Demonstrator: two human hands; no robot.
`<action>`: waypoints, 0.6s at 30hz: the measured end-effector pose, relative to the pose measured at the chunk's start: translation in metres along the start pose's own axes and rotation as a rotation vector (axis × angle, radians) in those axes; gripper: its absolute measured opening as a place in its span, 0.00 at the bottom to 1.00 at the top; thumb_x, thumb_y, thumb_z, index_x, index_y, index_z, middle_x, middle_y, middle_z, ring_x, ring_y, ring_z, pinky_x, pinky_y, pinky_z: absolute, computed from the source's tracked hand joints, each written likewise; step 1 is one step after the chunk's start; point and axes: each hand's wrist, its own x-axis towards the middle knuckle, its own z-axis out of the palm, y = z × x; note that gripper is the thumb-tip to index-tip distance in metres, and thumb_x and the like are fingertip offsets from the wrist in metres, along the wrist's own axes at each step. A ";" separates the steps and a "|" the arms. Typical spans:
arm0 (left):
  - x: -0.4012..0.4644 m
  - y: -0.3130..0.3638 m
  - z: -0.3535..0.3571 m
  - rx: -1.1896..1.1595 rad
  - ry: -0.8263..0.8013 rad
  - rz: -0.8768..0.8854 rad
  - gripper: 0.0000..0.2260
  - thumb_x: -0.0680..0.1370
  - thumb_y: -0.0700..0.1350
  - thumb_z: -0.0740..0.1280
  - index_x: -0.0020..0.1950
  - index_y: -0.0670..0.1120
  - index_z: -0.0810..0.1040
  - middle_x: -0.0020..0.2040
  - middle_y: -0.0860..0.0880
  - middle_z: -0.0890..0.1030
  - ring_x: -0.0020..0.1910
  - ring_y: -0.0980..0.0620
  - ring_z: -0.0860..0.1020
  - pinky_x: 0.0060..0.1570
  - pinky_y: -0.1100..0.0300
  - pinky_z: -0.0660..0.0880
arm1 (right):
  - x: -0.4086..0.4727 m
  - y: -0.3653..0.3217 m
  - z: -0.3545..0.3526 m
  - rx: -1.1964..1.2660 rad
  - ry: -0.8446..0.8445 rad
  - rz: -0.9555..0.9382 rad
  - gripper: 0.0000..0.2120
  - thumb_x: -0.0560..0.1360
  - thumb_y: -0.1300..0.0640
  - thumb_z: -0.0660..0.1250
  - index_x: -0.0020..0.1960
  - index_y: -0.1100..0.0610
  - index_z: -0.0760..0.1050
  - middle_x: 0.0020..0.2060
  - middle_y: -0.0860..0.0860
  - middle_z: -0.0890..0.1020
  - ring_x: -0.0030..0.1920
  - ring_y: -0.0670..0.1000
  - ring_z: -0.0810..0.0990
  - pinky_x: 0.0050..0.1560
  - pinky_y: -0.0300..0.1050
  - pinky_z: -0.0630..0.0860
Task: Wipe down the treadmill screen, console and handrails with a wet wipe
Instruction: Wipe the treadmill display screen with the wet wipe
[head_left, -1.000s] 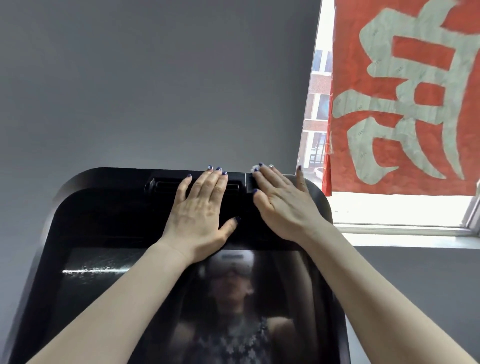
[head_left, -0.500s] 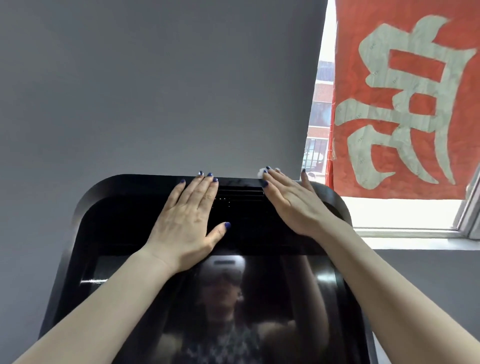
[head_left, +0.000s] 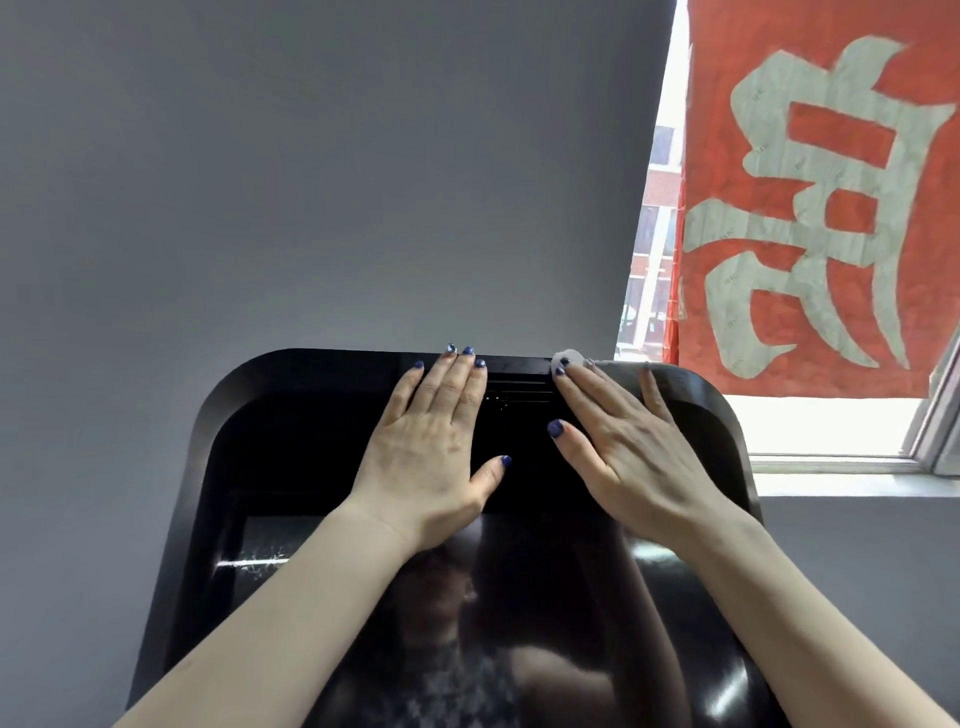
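Beyond your fingertips stands a plain grey wall (head_left: 311, 182), the largest thing in view. Under both your hands lies the black treadmill console (head_left: 291, 415), its rounded top edge just past your fingertips. Its glossy screen (head_left: 519, 623) stretches below your wrists and shows a dim reflection of you between your 2 forearms. Up and to the right of your right hand, a red banner (head_left: 831, 182) with a large pale character hangs in front of a bright window (head_left: 831, 426), whose sill runs level with your right wrist.

Your left hand (head_left: 431, 457) rests flat on the console's upper panel, fingers straight and close together, thumb spread toward the other hand. Your right hand (head_left: 628, 447) lies just beside it, fingers straight and pressing down. A slotted vent (head_left: 519, 387) sits between the 2 sets of fingers. The wet wipe (head_left: 567, 358) peeks out as a small white bit at your right fingertips, on the console's top edge; most of it is hidden under that hand.
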 end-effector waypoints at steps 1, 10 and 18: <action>0.000 -0.001 0.000 -0.004 0.005 0.011 0.41 0.74 0.67 0.38 0.82 0.45 0.41 0.82 0.48 0.40 0.80 0.53 0.37 0.76 0.53 0.33 | 0.013 -0.003 -0.001 0.001 -0.012 0.004 0.38 0.78 0.34 0.36 0.81 0.51 0.56 0.80 0.42 0.56 0.79 0.39 0.49 0.78 0.49 0.32; -0.017 -0.034 -0.008 -0.050 0.063 -0.007 0.39 0.77 0.68 0.41 0.81 0.46 0.38 0.81 0.51 0.36 0.78 0.55 0.30 0.77 0.53 0.34 | 0.013 -0.010 -0.006 0.044 -0.045 -0.096 0.35 0.79 0.34 0.39 0.81 0.49 0.56 0.78 0.38 0.60 0.77 0.34 0.48 0.78 0.51 0.34; -0.023 -0.051 -0.004 -0.036 0.025 -0.061 0.39 0.75 0.69 0.37 0.80 0.49 0.32 0.82 0.50 0.40 0.79 0.55 0.35 0.77 0.52 0.34 | 0.044 -0.025 -0.002 -0.008 -0.137 -0.051 0.42 0.74 0.31 0.33 0.81 0.51 0.54 0.79 0.42 0.60 0.78 0.40 0.54 0.75 0.47 0.28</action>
